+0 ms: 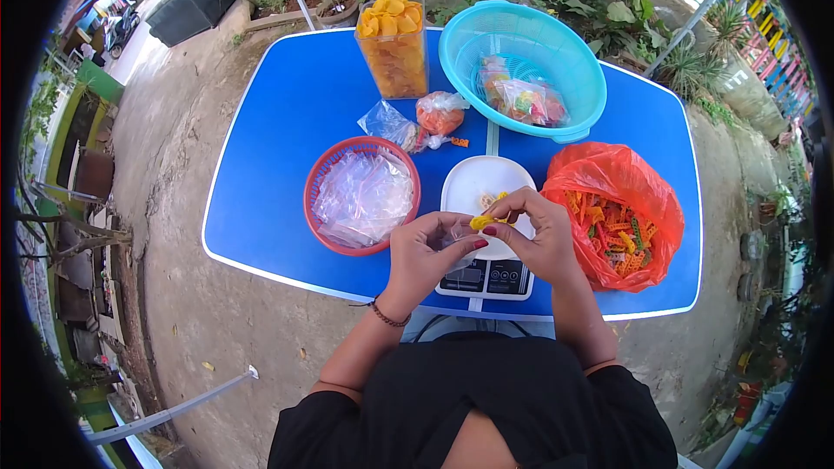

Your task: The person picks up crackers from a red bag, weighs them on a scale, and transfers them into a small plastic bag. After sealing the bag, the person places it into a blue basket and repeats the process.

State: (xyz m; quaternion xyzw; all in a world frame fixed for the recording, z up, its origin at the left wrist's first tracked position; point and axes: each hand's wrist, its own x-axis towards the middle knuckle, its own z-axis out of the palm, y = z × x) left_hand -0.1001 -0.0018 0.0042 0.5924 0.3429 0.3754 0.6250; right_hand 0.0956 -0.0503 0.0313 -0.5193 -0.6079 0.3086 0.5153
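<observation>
Over the kitchen scale [456, 175], my left hand [426, 252] pinches a small clear plastic bag [457, 267]. My right hand [539, 234] is closed on a yellow snack piece [481, 221] at the bag's mouth. A few pale and yellow pieces lie on the scale's white plate, partly hidden by my fingers. To the right, an orange-red plastic bag [599, 165] stands open, full of colourful ridged snack pieces [621, 234]. Left of my hands, a red basket [313, 200] holds a pile of clear plastic bags [363, 191].
A turquoise basin [565, 48] with filled snack packets [530, 102] stands at the back of the blue table [269, 139]. Beside it are a tall container of orange chips [393, 52], a knotted bag of orange stuff [440, 113] and a crumpled clear bag [387, 124].
</observation>
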